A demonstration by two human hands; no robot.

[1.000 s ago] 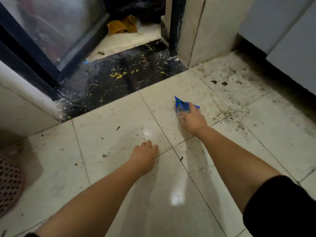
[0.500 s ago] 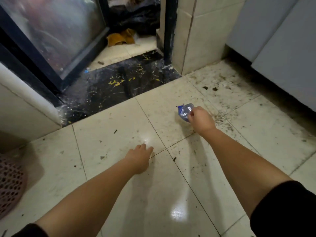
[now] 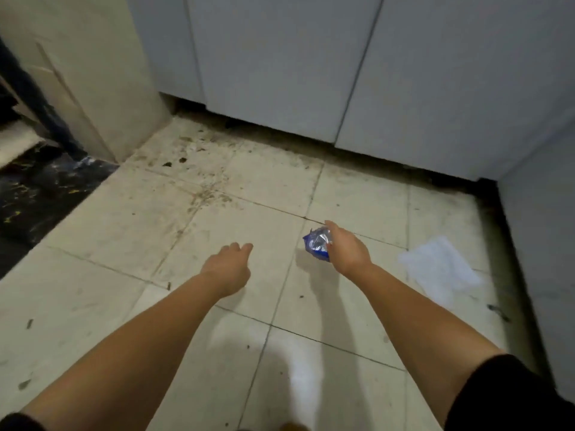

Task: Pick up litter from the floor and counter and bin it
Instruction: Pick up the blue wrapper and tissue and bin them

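Observation:
My right hand [image 3: 347, 250] is closed around a crumpled blue and silver wrapper [image 3: 317, 244], held just above the dirty tiled floor [image 3: 255, 188]. A pale, flat piece of litter, like a tissue or thin plastic sheet [image 3: 438, 267], lies on the floor to the right of that hand. My left hand [image 3: 230, 264] hangs over the tiles in the middle, empty, its fingers loosely curled. Small dark scraps [image 3: 174, 161] dot the floor near the far corner.
Grey-white cabinet doors [image 3: 280, 63] run along the far side, with another cabinet face [image 3: 541, 244] on the right. A beige tiled pillar [image 3: 93, 76] stands at the left, beside a black stone threshold [image 3: 34, 197].
The view has swung right, from the doorway to the cabinets. My right hand has lifted the blue wrapper off the floor and carried it along. The pale litter has come into view.

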